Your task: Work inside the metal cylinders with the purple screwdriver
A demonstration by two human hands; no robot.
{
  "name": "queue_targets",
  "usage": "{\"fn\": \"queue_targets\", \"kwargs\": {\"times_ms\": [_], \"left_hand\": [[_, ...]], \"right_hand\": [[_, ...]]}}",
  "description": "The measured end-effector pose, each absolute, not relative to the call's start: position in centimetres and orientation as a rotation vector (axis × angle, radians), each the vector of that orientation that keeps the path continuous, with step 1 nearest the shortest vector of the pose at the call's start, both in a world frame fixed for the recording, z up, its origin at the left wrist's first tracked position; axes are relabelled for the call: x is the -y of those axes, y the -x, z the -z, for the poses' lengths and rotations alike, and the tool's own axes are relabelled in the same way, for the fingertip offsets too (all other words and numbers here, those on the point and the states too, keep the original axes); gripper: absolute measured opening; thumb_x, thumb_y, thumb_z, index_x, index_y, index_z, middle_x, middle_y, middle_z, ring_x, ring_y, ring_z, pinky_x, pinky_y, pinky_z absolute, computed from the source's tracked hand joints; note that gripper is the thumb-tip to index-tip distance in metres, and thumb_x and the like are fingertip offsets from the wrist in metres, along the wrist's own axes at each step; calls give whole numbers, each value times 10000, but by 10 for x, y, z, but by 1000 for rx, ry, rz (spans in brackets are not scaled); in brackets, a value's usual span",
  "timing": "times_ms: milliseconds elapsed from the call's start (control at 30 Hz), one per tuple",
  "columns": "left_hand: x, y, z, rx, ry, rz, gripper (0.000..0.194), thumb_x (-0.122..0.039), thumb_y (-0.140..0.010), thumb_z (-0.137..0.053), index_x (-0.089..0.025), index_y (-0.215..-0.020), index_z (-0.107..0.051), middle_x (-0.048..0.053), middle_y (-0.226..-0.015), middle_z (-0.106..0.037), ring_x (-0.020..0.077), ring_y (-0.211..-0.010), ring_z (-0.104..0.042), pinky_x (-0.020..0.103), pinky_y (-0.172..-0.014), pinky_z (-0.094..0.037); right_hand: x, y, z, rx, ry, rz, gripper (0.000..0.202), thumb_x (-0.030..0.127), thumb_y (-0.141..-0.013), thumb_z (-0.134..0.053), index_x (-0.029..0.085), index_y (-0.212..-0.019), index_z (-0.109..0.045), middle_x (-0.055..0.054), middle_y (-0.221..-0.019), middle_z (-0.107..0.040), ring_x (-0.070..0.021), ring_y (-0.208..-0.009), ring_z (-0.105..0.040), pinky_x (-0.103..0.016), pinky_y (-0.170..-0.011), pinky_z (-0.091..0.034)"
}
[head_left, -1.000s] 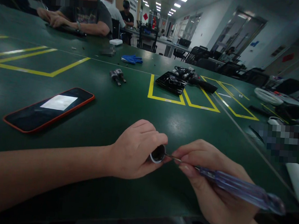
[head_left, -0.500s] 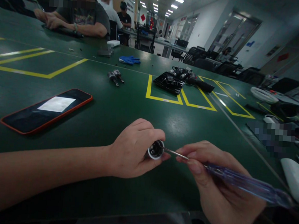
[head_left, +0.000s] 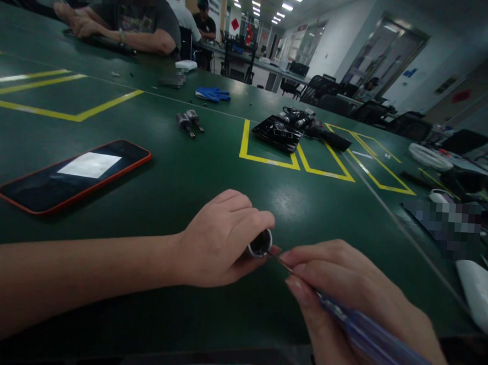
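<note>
My left hand (head_left: 219, 241) is wrapped round a small cylindrical part (head_left: 270, 243) with a pale rim, its open end turned to the right. Inside it looks dark, and most of its body is hidden by my fingers. Between thumb and fingertips, my right hand (head_left: 357, 288) holds a screwdriver (head_left: 386, 345) with a clear bluish-purple handle. The thin metal shaft points up and left, and its tip is at the lower right edge of the part's opening. Whether the tip touches the rim or sits inside, I cannot tell.
On the green table (head_left: 177, 189) lies a phone (head_left: 40, 189) with an orange edge. Farther off are two small dark metal parts (head_left: 190, 123), a blue glove (head_left: 213, 94), and a black bag (head_left: 278, 134) beside cabled parts. Across the table sits a person (head_left: 141, 30). A white object (head_left: 481, 293) stands right.
My right hand and the screwdriver have shifted down, and the shaft now slants more steeply. My left hand has turned the part slightly, and its opening has moved a little right.
</note>
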State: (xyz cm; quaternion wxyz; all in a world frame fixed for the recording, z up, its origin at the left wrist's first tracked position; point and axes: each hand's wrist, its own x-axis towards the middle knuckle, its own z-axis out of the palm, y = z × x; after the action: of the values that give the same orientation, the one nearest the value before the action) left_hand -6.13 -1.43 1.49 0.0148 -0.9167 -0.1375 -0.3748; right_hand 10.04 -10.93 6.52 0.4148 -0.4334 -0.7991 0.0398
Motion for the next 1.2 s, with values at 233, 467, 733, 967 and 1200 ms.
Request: {"fn": "queue_targets", "kwargs": {"times_ms": [233, 467, 733, 967, 1200], "left_hand": [[15, 59, -17, 466, 2771, 1123, 204, -274, -803, -551, -128, -905, -450, 16, -672, -557, 164, -622, -477, 315, -604, -377], [14, 59, -19, 485, 2711, 1069, 197, -284, -805, -557, -126, -874, -463, 13, -639, -547, 161, -608, -455, 308, -581, -364], [13, 58, -17, 507, 2701, 1092, 207, -286, -796, -567, -134, -881, -455, 5, -656, -544, 156, -606, -445, 312, -593, -365], [14, 59, -17, 476, 2725, 1089, 177, -274, -807, -541, -145, -890, -452, 8, -665, -537, 157, -626, -444, 314, -613, -361], [15, 60, -18, 475, 2789, 1123, 195, -247, -783, -569, -146, -892, -442, 6, -670, -535, 149, -615, -446, 306, -601, -359]], "right_hand": [[119, -92, -55, 2055, 1056, 312, 100, 59, -722, -626, 133, -789, -624, -81, -739, -713, -188, -687, -669, -271, -597, -574], [120, -91, -48, 2065, 1054, 435, 98, 62, -722, -636, 146, -774, -638, -75, -738, -719, -174, -673, -672, -254, -600, -579], [122, -96, -46, 2046, 1048, 264, 181, 37, -693, -639, 125, -848, -611, -99, -789, -714, -183, -728, -664, -266, -635, -576], [114, -100, -52, 1913, 1072, -122, 159, 36, -721, -582, 155, -822, -610, -56, -766, -685, -142, -696, -648, -233, -609, -551], [99, -107, -28, 1349, 1051, -670, 130, 91, -800, -563, 205, -824, -621, 9, -804, -649, -85, -649, -623, -187, -574, -525]]}}
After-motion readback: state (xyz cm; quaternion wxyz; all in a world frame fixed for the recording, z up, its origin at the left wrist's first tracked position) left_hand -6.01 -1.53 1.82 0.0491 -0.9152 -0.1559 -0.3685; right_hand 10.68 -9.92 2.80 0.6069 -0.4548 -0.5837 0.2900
